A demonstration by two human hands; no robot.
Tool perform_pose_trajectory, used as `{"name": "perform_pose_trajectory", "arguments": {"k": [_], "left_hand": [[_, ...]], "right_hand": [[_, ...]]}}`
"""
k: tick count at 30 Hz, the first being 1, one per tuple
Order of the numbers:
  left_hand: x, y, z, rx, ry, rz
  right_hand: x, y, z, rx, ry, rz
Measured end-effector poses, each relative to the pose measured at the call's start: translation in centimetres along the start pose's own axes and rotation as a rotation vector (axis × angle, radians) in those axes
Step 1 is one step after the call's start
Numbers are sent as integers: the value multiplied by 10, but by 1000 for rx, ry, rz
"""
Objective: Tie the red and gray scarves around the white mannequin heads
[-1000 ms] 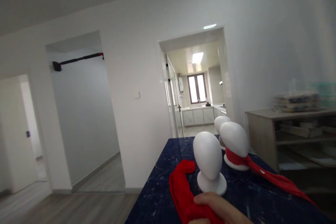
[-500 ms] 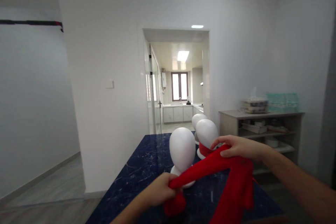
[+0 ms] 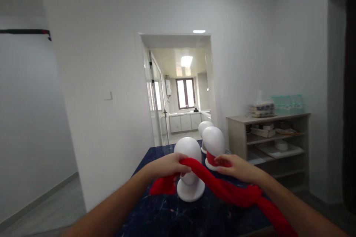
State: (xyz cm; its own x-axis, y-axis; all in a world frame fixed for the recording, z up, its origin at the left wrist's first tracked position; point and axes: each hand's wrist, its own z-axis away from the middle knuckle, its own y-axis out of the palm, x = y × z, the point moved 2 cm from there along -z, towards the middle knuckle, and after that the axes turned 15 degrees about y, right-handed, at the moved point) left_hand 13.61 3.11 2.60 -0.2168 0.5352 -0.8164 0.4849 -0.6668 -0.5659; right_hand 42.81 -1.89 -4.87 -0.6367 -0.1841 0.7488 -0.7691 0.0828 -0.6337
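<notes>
My left hand [image 3: 174, 166] is closed on a red scarf [image 3: 213, 183] in front of the nearest white mannequin head [image 3: 188, 147]. A short end of the scarf hangs left of that head's round base. Its longer part sags to the right, passes below my other hand and leaves at the bottom edge. My right hand [image 3: 236, 166] is raised near the second white head [image 3: 213, 140], thumb and fingers curved but apart. Red fabric shows in that gap; whether it is touched, I cannot tell. A red band [image 3: 210, 158] wraps the second head's neck.
The heads stand on a dark blue marbled table [image 3: 183, 216], with a third white head [image 3: 204, 126] behind. At the right, a shelf unit [image 3: 236, 133] carries a tissue box [image 3: 261, 109] and a teal-wrapped pack [image 3: 287, 103]. A doorway opens onto a kitchen beyond.
My left hand has risen with the scarf to the front of the nearest head. The scarf has dropped away from my right hand and sags. The view has shifted slightly right.
</notes>
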Motion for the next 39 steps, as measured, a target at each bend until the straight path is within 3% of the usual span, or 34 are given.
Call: {"name": "perform_pose_trajectory", "arguments": {"k": [3, 6, 8, 11, 15, 17, 20, 24, 27, 30, 34, 36, 39], "left_hand": [[5, 12, -5, 109, -26, -37], [15, 21, 0, 124, -7, -31], [25, 23, 10, 104, -16, -68], [46, 21, 32, 89, -73, -87], [94, 14, 62, 103, -200, 143], [122, 10, 75, 89, -260, 110], [158, 8, 92, -50, -282, -137], [183, 20, 112, -193, -265, -277], [183, 29, 118, -255, -155, -390], [171, 32, 115, -287, -17, -426], [152, 32, 102, -263, -8, -304], [145, 31, 96, -283, -3, -270], [143, 29, 92, -303, -34, -154]], "right_hand": [[38, 59, 9, -66, -77, -167], [49, 93, 12, -29, -78, -270], [39, 95, 9, 66, -21, -333], [13, 79, 2, 188, 32, -333], [-22, 65, -8, 240, 10, -122], [-38, 72, -13, 243, 19, 33], [-59, 93, -14, 199, 24, 279], [-64, 123, -3, 168, 60, 519], [-37, 146, 10, 34, 15, 531], [2, 180, 19, 0, -48, 313], [37, 222, 14, -65, -12, 18], [42, 230, 7, -96, 2, -57], [41, 223, -5, -111, 20, -165]]}}
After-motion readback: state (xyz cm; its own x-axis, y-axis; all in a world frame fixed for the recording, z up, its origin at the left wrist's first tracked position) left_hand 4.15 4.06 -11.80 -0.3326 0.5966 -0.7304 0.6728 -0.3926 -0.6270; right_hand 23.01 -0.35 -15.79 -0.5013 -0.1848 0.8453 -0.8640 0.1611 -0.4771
